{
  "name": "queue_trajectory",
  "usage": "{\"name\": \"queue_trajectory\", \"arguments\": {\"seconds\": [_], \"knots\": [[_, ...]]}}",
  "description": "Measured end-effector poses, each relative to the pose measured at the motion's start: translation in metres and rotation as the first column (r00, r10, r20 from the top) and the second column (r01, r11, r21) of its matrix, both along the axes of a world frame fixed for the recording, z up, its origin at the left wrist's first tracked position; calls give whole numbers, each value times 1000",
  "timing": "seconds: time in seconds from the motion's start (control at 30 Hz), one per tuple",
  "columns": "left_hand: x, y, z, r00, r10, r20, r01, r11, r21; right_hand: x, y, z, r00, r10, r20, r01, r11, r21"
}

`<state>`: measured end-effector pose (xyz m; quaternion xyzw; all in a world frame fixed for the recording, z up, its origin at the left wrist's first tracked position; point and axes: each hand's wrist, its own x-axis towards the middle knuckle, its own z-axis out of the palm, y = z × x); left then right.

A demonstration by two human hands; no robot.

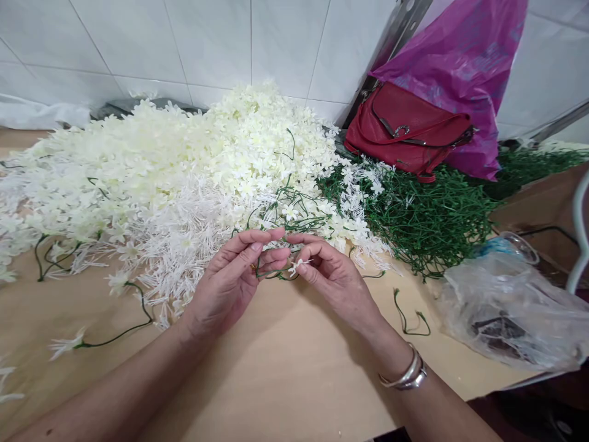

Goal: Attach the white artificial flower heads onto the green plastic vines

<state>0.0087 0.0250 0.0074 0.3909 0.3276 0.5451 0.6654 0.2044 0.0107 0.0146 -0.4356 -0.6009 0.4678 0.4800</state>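
Note:
My left hand [232,273] is closed, thumb against the fingers, with a thin green plastic stem [258,268] at its fingers. Part of that stem is hidden behind the fingertips. Close on its right, my right hand [334,279] pinches a small white artificial flower piece [297,266] between thumb and index finger. Both hands are above the table, their fingertips almost meeting. Just beyond them lie loose green stems [301,215] and a large heap of cream artificial flower heads [248,141]. White stamen pieces [184,227] are piled beyond my left hand.
Green stems form a thick pile [423,215] at the right, under a red handbag [409,126] and a purple plastic bag [464,67]. A clear plastic bag [519,307] rests at the table's right edge. Stemmed flowers [69,344] lie at left on the wooden table [276,374].

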Motion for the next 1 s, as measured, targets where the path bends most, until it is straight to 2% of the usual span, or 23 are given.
{"name": "queue_trajectory", "arguments": {"seconds": [0.17, 0.23, 0.3, 0.33, 0.37, 0.4, 0.43, 0.47, 0.5, 0.53, 0.6, 0.7, 0.8, 0.87, 0.9, 1.0], "knots": [[-3, 3, 0, 997, -48, -54, 50, 998, 35, -2, -2, -1, 992, 61, -111, -70, 995, -74], [-5, 1, 2, 977, -28, -210, 58, 989, 137, 2, -2, -1, 988, 41, -147, -51, 996, -67], [-6, -4, 6, 886, 117, -448, 45, 941, 335, 11, -1, 0, 986, -7, -166, -2, 998, -57], [-5, -7, 8, 802, 247, -544, 41, 885, 463, 17, 0, 1, 986, -33, -165, 25, 998, -53], [-5, -10, 9, 707, 393, -588, 48, 802, 595, 23, 1, 3, 985, -56, -163, 49, 998, -48], [-3, -14, 10, 625, 520, -582, 75, 702, 708, 28, 1, 5, 986, -64, -157, 58, 997, -42], [-2, -17, 11, 576, 602, -552, 122, 605, 787, 32, 1, 7, 989, -44, -142, 38, 998, -47], [1, -20, 11, 563, 636, -527, 176, 531, 829, 34, 1, 10, 992, -7, -127, 1, 999, -47], [3, -22, 11, 577, 629, -521, 227, 490, 842, 35, 0, 12, 993, 36, -110, -41, 998, -40], [6, -24, 10, 603, 589, -538, 266, 487, 832, 35, -1, 15, 993, 77, -92, -80, 996, -38], [10, -25, 9, 661, 470, -585, 281, 568, 774, 31, -4, 19, 986, 138, -93, -141, 990, -18], [10, -23, 9, 748, 283, -601, 217, 751, 624, 29, -8, 22, 960, 216, -179, -218, 976, 8], [7, -18, 8, 860, 1, -510, 244, 877, 414, 35, -8, 22, 913, 306, -271, -325, 945, -27], [5, -14, 5, 906, -152, -396, 276, 920, 278, 39, -6, 21, 905, 313, -287, -339, 940, -43], [4, -12, 3, 914, -190, -357, 281, 934, 221, 40, -5, 20, 914, 292, -280, -314, 949, -34], [2, -6, -4, 914, -195, -355, 253, 959, 126, 40, -1, 14, 955, 172, -243, -182, 983, -16]]}}
